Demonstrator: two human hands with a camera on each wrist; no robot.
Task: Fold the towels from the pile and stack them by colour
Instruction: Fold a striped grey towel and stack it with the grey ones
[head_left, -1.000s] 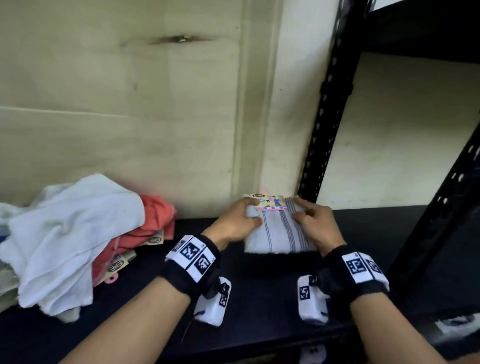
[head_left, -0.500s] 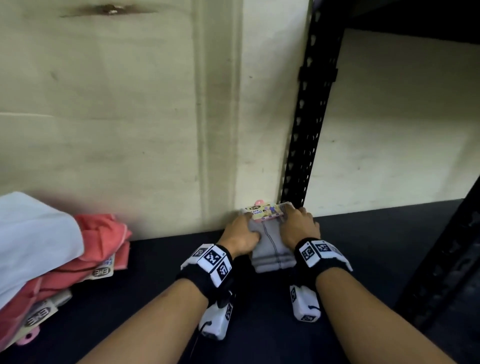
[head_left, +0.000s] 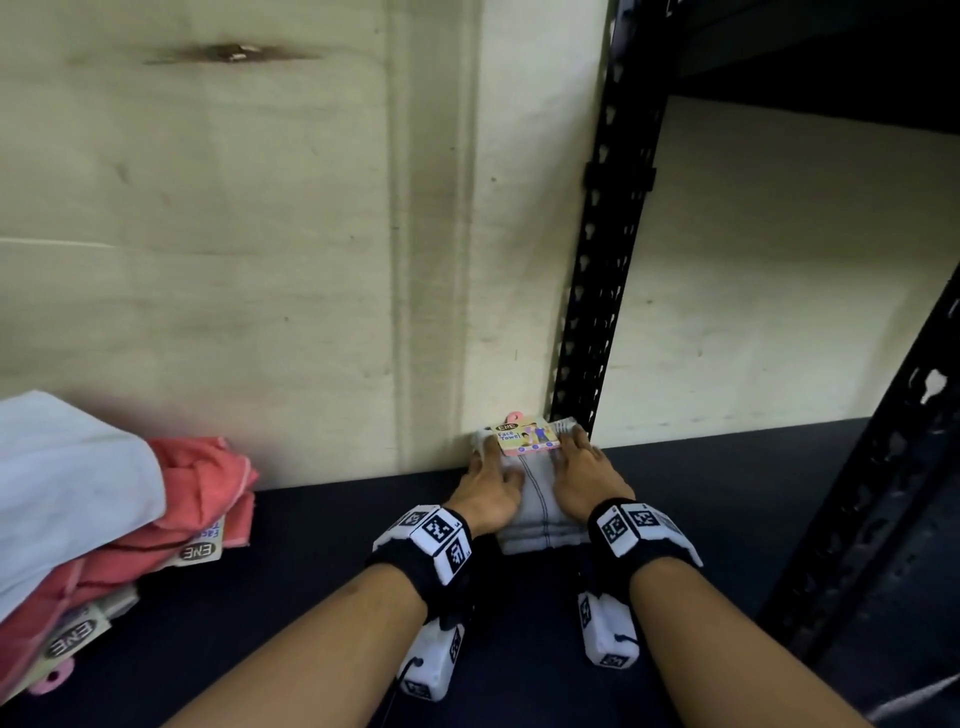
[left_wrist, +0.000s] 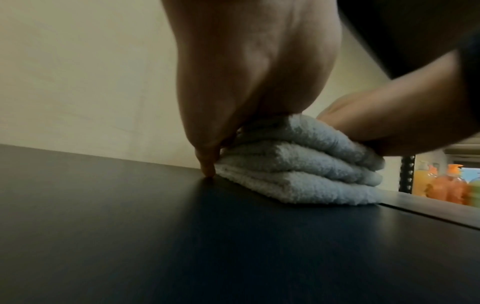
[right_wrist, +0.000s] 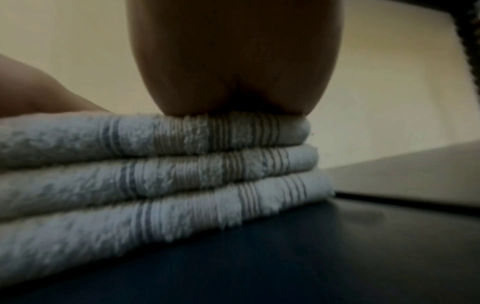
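Against the wall on a dark shelf (head_left: 727, 478), left hand (head_left: 491, 491) and right hand (head_left: 584, 480) press flat, straight fingers on the folded white towel stack (head_left: 540, 530); even downward pressure should square it.

A second ago the folded white towel (head_left: 540, 499) lay out on the shelf (head_left: 311, 571) with both hands at its far edge. It now sits pushed toward 12 o'clock against the wall (head_left: 260, 260), beside the black upright (head_left: 597, 312). The left hand (head_left: 488, 493) and right hand (head_left: 582, 478) have flattened on top of it, pressing down, fingers near its paper label (head_left: 527, 441).
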